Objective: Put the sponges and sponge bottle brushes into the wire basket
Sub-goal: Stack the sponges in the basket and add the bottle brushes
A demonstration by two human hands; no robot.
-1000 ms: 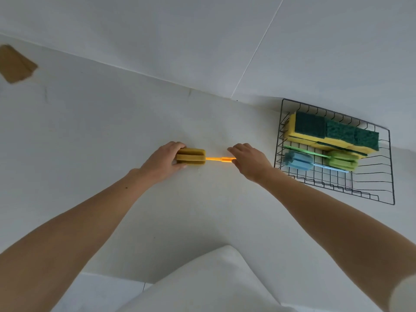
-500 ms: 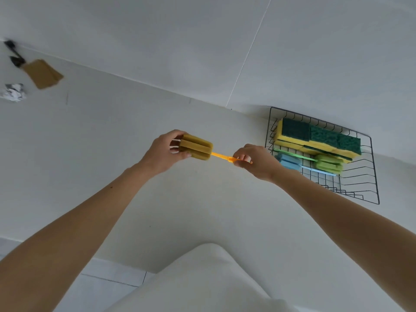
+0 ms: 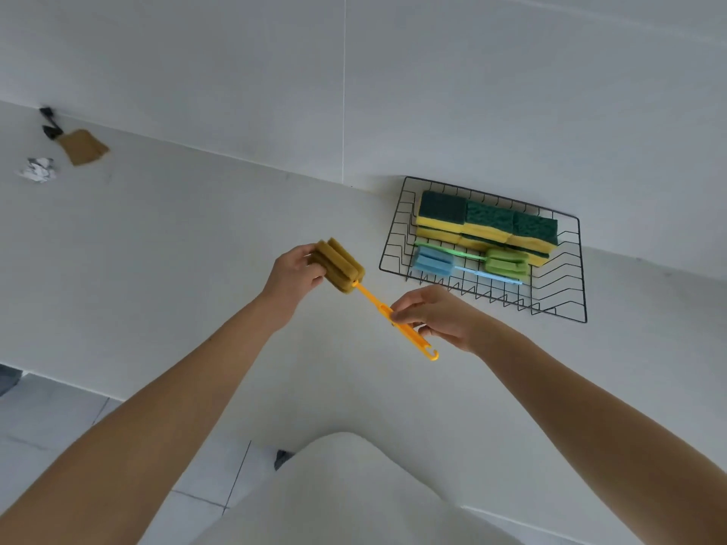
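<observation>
The orange bottle brush [image 3: 356, 287] was lying level on the counter [image 3: 196, 238]; now both hands have lifted it, and its handle slopes down toward the right hand [image 3: 434, 314].

Home kitchen, white countertop [image 3: 196, 238], tiled wall, wire basket [image 3: 558, 308] of dish sponges [image 3: 488, 222]

In our grips: brush, mustard sponge head [image 3: 341, 266], orange handle [image 3: 393, 319]. Beyond the right grip [image 3: 434, 314]: black wire basket [image 3: 581, 269], yellow-and-green sponges [image 3: 488, 226], blue brush [image 3: 433, 263], green brush [image 3: 505, 262]. White bench [image 3: 177, 230].
</observation>
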